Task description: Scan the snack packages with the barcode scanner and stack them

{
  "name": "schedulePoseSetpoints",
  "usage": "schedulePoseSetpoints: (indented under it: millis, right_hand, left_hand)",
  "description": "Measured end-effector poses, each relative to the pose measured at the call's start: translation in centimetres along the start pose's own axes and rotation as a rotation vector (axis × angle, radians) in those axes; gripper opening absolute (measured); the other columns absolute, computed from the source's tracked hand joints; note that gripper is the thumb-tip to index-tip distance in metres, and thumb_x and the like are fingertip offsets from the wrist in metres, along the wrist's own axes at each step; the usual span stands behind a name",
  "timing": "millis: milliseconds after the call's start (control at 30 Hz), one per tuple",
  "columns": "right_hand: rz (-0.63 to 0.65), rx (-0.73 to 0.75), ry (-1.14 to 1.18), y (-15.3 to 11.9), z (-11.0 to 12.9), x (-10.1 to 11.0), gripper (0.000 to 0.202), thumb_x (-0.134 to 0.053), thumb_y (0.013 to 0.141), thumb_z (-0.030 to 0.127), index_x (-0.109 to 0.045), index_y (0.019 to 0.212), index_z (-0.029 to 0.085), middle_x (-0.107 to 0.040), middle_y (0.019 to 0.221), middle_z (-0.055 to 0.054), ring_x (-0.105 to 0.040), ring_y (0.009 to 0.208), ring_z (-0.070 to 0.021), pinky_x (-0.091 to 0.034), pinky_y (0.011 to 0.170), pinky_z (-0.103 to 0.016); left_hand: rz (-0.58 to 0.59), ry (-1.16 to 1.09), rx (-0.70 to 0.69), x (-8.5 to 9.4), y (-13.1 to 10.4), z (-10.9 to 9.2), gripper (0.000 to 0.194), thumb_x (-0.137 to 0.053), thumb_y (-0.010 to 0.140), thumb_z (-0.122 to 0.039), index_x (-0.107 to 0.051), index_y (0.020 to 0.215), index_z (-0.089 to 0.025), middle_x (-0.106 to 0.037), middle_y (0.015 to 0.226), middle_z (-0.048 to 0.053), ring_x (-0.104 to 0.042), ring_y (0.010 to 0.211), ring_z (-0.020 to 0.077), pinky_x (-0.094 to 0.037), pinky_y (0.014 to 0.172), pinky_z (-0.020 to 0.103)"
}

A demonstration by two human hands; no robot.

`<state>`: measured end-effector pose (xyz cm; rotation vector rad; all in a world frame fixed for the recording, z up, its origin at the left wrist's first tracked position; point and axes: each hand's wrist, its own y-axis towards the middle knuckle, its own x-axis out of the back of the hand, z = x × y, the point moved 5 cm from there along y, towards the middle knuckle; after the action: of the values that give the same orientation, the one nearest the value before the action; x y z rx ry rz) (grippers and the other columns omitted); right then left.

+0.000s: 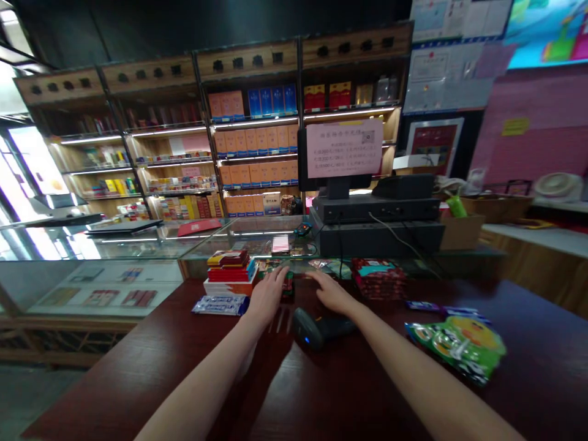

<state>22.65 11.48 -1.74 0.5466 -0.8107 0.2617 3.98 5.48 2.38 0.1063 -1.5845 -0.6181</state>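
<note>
My left hand reaches over the far part of the dark wooden counter, fingers stretched forward. It partly covers some dark green and red packets, and I cannot tell whether it touches them. To its left stands a box stack topped with red and yellow packs, with blue-and-white wrapped bars in front. My right hand is apart from the left, its index finger extended and nothing visible in it. Beneath its wrist lies a black barcode scanner with a blue light. Dark red packets are piled to its right.
On the right lie a green snack bag and purple wrapped bars. Behind the counter, a glass display case carries a black cash register and a screen with a pink sign. Stocked shelves line the back.
</note>
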Motion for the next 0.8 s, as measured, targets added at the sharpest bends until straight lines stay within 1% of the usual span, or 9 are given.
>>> schedulePoseSetpoints:
  millis: [167,367,567,700,800]
  right_hand:
    - [-0.085,0.011,-0.007,-1.8,-0.9,3.5,0.074,-0.042,0.069,-0.003,-0.055,0.137,0.022,-0.051,0.149,-0.005,-0.041,0.14,-0.0191,-0.027,0.121,-0.043]
    - [-0.154,-0.011,-0.043,-4.2,-2.1,7.8,0.072,-0.042,0.068,-0.003,-0.059,0.134,0.021,-0.058,0.14,-0.005,-0.049,0.133,-0.0198,-0.032,0.118,-0.04]
    - [-0.176,-0.129,-0.118,-6.5,-3.1,11.9,0.064,-0.044,0.073,0.0,-0.061,0.132,0.02,-0.062,0.137,-0.007,-0.052,0.13,-0.0213,-0.034,0.116,-0.038]
    - [-0.218,-0.147,-0.124,-7.7,-3.7,14.3,0.063,-0.044,0.073,0.001,-0.062,0.131,0.019,-0.063,0.136,-0.007,-0.054,0.129,-0.0228,-0.033,0.116,-0.041]
    - [-0.242,-0.149,-0.13,-8.3,-4.7,15.6,0.063,-0.043,0.072,0.0,-0.062,0.13,0.016,-0.064,0.134,-0.009,-0.056,0.126,-0.0221,-0.035,0.115,-0.039]
  left_hand:
    - [0.001,-0.051,-0.062,0.5,1.5,-3.1,0.053,-0.053,0.091,-0.015,-0.041,0.142,-0.021,-0.049,0.148,0.011,-0.054,0.129,0.0242,-0.049,0.103,0.038]
    - [0.008,-0.111,-0.146,0.6,3.5,-7.6,0.053,-0.055,0.09,-0.016,-0.041,0.141,-0.024,-0.055,0.141,0.008,-0.057,0.124,0.0228,-0.05,0.1,0.035]
    - [0.043,-0.207,-0.204,-0.3,5.3,-11.4,0.052,-0.054,0.09,-0.015,-0.043,0.14,-0.026,-0.053,0.143,0.008,-0.057,0.124,0.024,-0.047,0.102,0.036]
    - [0.07,-0.262,-0.222,-1.0,6.4,-13.5,0.05,-0.054,0.09,-0.017,-0.045,0.138,-0.025,-0.054,0.14,0.009,-0.055,0.127,0.0257,-0.046,0.103,0.037]
    - [0.098,-0.283,-0.225,-1.2,7.1,-15.1,0.05,-0.055,0.09,-0.02,-0.046,0.139,-0.024,-0.056,0.138,0.01,-0.055,0.126,0.0264,-0.046,0.103,0.037]
